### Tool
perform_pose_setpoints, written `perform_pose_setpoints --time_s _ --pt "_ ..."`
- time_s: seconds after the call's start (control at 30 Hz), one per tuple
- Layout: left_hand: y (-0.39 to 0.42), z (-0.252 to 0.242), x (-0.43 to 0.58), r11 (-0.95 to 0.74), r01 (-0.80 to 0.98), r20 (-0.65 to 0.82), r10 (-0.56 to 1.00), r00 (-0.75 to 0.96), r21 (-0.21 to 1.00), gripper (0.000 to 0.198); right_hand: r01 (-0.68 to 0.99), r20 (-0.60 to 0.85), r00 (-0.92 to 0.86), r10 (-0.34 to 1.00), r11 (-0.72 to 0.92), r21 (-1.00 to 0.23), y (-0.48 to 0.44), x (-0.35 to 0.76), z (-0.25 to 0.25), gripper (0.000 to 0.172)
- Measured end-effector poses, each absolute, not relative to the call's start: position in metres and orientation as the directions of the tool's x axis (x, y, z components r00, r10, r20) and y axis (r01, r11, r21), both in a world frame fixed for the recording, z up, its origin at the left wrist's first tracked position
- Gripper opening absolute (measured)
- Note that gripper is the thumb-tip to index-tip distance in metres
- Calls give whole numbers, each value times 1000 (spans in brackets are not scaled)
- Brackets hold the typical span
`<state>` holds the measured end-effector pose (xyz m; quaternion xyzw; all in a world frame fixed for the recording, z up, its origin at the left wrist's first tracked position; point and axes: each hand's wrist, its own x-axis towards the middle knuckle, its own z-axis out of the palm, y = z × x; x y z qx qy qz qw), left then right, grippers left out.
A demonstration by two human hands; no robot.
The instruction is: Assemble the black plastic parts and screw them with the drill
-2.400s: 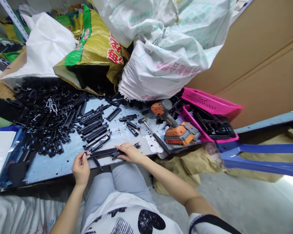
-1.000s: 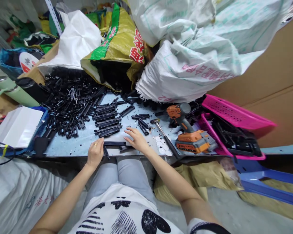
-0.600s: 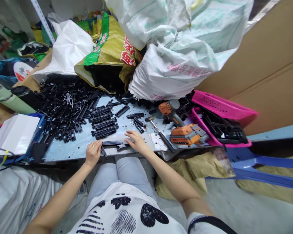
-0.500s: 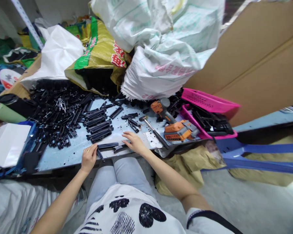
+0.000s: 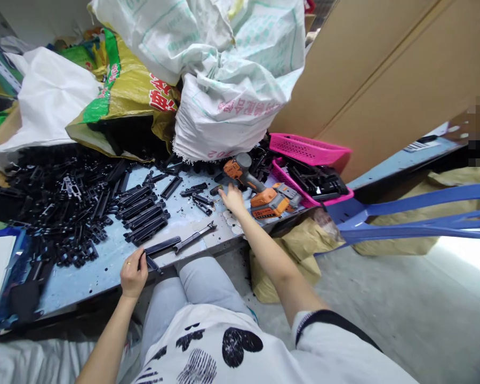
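Observation:
My left hand (image 5: pixel 134 273) is closed at the table's front edge, thumb and fingers pinching the near end of a long black metal bracket (image 5: pixel 162 246). A shorter black arm (image 5: pixel 154 265) angles off below it, and a slimmer forked black piece (image 5: pixel 196 237) extends from its far end. Farther right, my right hand (image 5: pixel 232 200) curls over the handle of a hammer. The hammer's dark head (image 5: pixel 215 190) shows beyond the fingers; most of the handle is hidden under the hand and forearm. An orange and grey cordless driver (image 5: pixel 270 200) lies just right of this hand.
Several black brackets (image 5: pixel 144 216) lie in a row beside a large heap of black parts (image 5: pixel 64 202). Behind stand a yellow-green sack (image 5: pixel 124 101) and a white sack (image 5: pixel 236 112). A pink basket (image 5: pixel 310 149) holds black parts at right, near a blue stool (image 5: pixel 384 213).
My right hand has left the far end of the bracket and moved right and away from me onto the hammer. The left hand keeps its pinch. The view has swung to the right.

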<state>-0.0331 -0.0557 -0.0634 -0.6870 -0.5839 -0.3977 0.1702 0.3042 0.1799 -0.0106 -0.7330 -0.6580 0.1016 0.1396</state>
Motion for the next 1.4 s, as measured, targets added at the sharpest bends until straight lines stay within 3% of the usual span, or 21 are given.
perform_pose_setpoints --time_s 0.2,0.37,0.6,0.77,0.87,1.0,1.07,1.23,1.4 --pt "-57 -61 -31 -256 937 741 671 -5 238 26 961 -114 46 992 -75 -267 200 284 -8 56" --pt "-56 -59 -30 -271 928 739 674 -6 254 29 951 73 -141 987 155 -267 179 270 -5 45" --pt "-54 -60 -32 -283 911 731 682 -29 300 26 669 246 -532 810 580 -465 130 234 2 33" --pt "-56 -62 -31 -265 910 695 718 -34 319 28 447 259 -752 607 757 -477 86 208 -5 32" --pt "-58 -63 -31 -252 917 682 730 -30 309 30 494 267 -712 650 733 -469 98 199 -10 35" --pt "-58 -62 -30 -245 935 694 720 -2 257 35 764 234 -360 903 429 -482 179 189 -11 43" --pt "-58 -61 -29 -237 941 700 714 2 239 38 839 196 -267 943 328 -435 226 181 -9 43" --pt "-58 -60 -28 -241 945 699 715 20 219 44 809 154 -531 833 553 -202 306 140 -6 46" --pt "-57 -61 -27 -245 940 690 723 14 238 46 923 -53 -386 921 385 -28 341 106 -6 57"
